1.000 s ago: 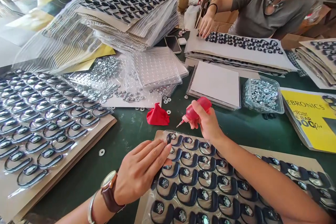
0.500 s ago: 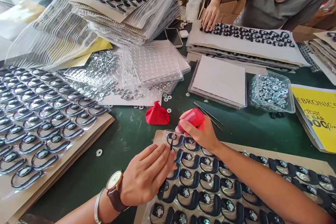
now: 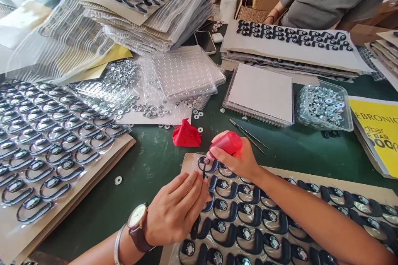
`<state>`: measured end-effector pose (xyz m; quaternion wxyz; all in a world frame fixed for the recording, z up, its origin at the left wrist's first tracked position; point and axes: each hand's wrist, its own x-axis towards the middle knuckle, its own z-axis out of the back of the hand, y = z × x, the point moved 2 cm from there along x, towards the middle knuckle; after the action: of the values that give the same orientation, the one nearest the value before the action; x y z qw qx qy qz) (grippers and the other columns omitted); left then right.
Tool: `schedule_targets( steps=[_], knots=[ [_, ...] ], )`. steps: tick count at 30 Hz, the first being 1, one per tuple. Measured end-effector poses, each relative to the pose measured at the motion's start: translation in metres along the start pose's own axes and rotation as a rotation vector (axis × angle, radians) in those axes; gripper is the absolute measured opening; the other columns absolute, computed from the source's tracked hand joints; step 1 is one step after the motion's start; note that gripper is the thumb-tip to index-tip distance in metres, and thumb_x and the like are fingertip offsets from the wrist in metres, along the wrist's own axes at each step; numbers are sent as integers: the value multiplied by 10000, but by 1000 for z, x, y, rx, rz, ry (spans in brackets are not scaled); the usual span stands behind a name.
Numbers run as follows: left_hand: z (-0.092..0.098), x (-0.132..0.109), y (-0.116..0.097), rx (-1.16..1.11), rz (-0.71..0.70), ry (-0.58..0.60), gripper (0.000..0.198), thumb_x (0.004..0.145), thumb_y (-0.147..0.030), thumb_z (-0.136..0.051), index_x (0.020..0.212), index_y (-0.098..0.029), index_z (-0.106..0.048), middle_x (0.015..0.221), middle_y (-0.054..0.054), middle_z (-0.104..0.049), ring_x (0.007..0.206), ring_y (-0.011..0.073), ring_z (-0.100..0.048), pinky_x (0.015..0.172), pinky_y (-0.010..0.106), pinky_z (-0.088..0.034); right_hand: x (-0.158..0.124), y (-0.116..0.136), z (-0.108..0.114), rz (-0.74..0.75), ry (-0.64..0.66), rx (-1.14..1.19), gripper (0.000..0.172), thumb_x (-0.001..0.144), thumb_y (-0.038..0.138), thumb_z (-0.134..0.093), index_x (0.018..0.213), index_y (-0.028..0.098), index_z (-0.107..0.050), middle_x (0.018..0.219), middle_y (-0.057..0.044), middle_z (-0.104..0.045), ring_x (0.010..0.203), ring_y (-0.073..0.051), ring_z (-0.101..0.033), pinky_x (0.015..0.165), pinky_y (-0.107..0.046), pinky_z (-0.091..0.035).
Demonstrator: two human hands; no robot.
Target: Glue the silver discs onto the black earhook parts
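My right hand (image 3: 241,155) is closed round a small red squeeze bottle (image 3: 228,145), tilted with its nozzle end down and left. That end is close over the round silver centre of a black hook-shaped piece (image 3: 207,165) at the sheet's top left corner. My left hand (image 3: 178,205) pinches slim black tweezers (image 3: 204,169), their dark tip reaching up to the same piece; fingers cover most of them. Under both hands lies a cardboard sheet (image 3: 381,192) with rows of such pieces beneath clear film. Whether the nozzle touches the piece, I cannot tell.
A red cloth (image 3: 186,133) and metal tweezers (image 3: 248,136) lie just beyond my hands. Washers fill a clear plastic box (image 3: 323,107). Filled sheets (image 3: 40,149) lie left, with a tall stack (image 3: 146,8) behind. A co-worker (image 3: 329,0) sits opposite.
The co-worker's hand has drawn back from the sheet of black pieces across the table. My hands stay almost in place, bottle and tweezers still at the corner piece.
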<state>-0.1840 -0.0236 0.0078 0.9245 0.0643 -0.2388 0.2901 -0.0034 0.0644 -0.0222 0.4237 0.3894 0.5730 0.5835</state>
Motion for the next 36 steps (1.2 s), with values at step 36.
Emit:
schedule_targets(
  steps=[36],
  knots=[
    [7,4,13,-224,155,-20,234,889,-110,-565,1105,-64,-644,1029,113,-724,1025,234,-668,860,369,-530,-1,5,10,17,-85,-177,300,865,484,-640,772,199,-641,610,0,-653,539,-134,-577,549,-243,-472]
  ],
)
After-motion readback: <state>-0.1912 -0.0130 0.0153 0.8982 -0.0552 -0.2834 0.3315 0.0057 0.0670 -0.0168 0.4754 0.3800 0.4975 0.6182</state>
